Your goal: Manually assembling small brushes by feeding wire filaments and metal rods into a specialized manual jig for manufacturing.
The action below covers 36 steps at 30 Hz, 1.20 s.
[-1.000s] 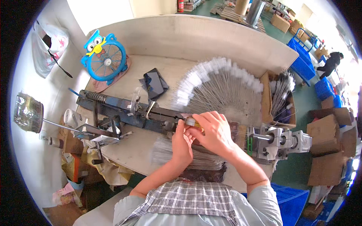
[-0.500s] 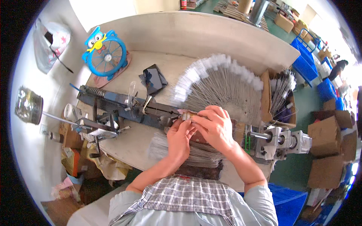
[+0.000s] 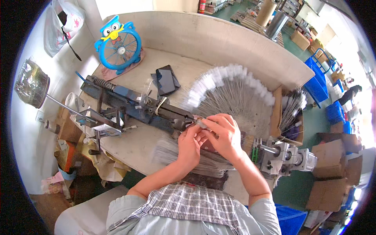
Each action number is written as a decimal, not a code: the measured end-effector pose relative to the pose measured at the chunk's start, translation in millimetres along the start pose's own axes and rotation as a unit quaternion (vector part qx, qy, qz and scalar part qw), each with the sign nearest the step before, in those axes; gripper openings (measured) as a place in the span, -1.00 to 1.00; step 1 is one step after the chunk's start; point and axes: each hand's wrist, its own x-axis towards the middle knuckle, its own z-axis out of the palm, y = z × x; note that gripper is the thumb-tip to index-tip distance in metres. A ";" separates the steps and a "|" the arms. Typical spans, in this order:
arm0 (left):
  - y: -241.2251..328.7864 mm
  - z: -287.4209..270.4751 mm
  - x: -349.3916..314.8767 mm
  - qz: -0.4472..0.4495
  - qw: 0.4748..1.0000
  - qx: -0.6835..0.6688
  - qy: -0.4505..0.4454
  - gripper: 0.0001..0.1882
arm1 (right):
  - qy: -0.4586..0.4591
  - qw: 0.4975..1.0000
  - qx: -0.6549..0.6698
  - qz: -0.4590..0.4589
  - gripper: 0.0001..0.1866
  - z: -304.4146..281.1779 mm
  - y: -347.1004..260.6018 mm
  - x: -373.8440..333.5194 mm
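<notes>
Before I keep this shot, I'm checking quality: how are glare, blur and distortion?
In the head view, glare whitens the upper right; distortion bows the back board; corners go black; the wire bundle by the left hand looks hazy; detail on the small piece at the right hand is unclear.

White wall at left; green floor at right; pale tabletop backed by an upright panel; strong light, upper right.

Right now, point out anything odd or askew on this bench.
The blue cartoon fan on a pink cloth stands out: a playful thing beside a dark metal machine. The black slab lies crooked over another dark thing. I see no clear spill or damage.
</notes>
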 end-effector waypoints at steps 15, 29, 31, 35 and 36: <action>-1.7 5.9 -1.4 0.042 0.997 0.064 0.009 -0.87 | 0.023 0.999 -0.037 0.023 -0.72 -1.9 5.0 -18.1; -1.4 10.6 -1.8 0.047 0.996 0.074 0.004 -0.84 | 0.041 0.998 -0.012 0.040 -0.66 5.4 1.6 -16.0; -0.6 4.5 0.1 0.037 0.997 0.069 -0.011 -0.85 | 0.044 0.998 -0.008 0.042 -0.63 9.6 0.4 -14.4; 1.5 -1.1 -2.2 0.013 0.999 0.005 -0.034 -0.87 | 0.047 0.997 -0.022 0.054 -0.63 11.4 -2.0 -12.2; 2.5 1.8 -2.6 0.013 0.999 0.005 -0.035 -0.87 | 0.053 0.996 -0.030 0.062 -0.64 11.9 -1.8 -11.1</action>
